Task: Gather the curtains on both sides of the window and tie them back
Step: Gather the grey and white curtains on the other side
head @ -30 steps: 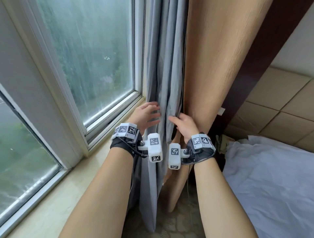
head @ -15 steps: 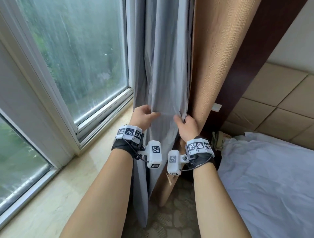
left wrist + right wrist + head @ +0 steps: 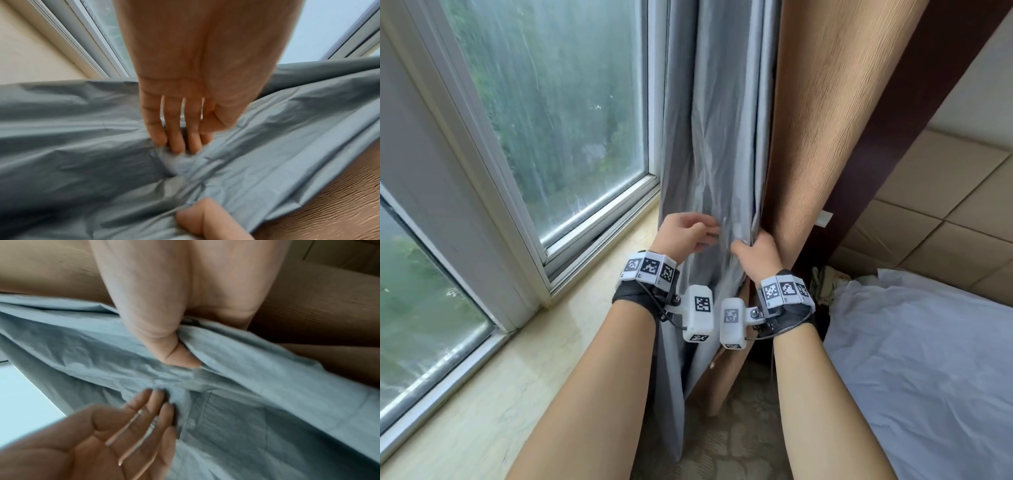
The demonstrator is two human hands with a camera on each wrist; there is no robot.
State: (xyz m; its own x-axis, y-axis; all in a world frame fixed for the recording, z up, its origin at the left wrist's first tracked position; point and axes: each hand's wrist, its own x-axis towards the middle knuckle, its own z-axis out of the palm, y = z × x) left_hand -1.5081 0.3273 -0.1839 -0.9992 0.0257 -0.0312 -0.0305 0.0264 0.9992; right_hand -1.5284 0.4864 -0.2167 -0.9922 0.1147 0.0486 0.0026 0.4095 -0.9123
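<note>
No readable words, brand names or numbers appear anywhere; the only printed marks are black-and-white square coded patterns on the white plastic wrist-mounted blocks [image 3: 649, 268], and these carry no legible text.

The inner curtain [image 3: 717, 144] is plain blue-grey, the outer curtain [image 3: 822, 113] tan with a fine ribbed grain. The window frame [image 3: 493, 192] is white, the sill [image 3: 544, 346] pale cream marble; the bedsheet [image 3: 921, 359] is white
</note>
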